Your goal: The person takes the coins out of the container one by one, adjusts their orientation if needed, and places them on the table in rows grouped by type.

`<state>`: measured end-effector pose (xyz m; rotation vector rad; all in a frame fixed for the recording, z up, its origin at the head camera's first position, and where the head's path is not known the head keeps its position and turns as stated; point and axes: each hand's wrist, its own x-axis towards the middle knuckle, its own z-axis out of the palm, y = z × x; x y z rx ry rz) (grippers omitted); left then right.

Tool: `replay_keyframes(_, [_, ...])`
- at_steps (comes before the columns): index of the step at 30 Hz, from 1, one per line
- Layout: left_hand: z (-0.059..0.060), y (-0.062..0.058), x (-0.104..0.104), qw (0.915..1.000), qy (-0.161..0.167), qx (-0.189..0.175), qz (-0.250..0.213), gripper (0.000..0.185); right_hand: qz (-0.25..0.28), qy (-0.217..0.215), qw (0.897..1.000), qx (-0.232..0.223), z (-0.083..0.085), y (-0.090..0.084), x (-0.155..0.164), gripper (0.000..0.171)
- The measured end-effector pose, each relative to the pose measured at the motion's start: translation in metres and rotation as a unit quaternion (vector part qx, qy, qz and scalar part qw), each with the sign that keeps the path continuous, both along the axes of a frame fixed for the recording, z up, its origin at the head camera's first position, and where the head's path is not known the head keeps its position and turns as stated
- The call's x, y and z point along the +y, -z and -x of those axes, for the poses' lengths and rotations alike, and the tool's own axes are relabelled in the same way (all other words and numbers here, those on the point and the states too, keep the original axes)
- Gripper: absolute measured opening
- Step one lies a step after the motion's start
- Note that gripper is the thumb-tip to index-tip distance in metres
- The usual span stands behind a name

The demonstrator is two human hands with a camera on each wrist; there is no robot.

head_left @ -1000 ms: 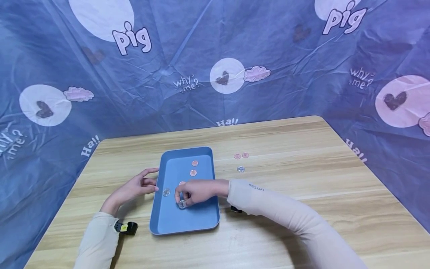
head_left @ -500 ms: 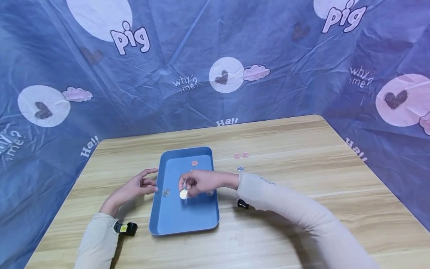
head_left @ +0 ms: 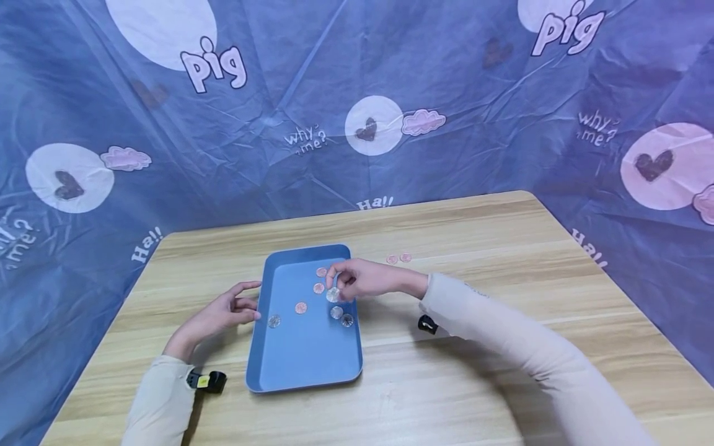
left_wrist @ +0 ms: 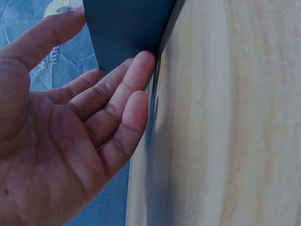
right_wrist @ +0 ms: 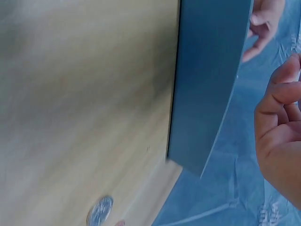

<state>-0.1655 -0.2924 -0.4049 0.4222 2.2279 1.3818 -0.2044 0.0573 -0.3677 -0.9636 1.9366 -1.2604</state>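
Note:
My right hand (head_left: 362,279) pinches a silver coin (head_left: 333,294) between thumb and fingers, above the right side of a blue tray (head_left: 305,365). Inside the tray lie three copper-coloured coins, one of them a copper coin (head_left: 301,308) near the middle. A silver coin (head_left: 274,321) lies by the left wall, and two more, including a silver coin (head_left: 347,320), lie by the right wall. My left hand (head_left: 217,314) touches the tray's outer left wall with relaxed fingers; in the left wrist view its fingertips (left_wrist: 141,68) meet the wall's lower edge.
On the wooden table (head_left: 474,248), right of the tray, lie two copper coins, one copper coin (head_left: 405,257) beside the other. A silver coin (right_wrist: 100,211) on the table shows in the right wrist view. Behind the table hangs a blue printed cloth (head_left: 268,161).
My right hand has carried the silver coin rightward and toward the tray's far end, uncovering coins in the tray. Its wrist now hides the table's silver coin in the head view. The left hand stays put.

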Motion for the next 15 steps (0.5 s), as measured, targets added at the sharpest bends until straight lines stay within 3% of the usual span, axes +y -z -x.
replay_keyframes(15, [0.0,-0.002,-0.001,1.0,-0.009,0.0,0.002,0.077,-0.025,0.053,0.998,0.026,0.017,-0.001,0.037,0.025])
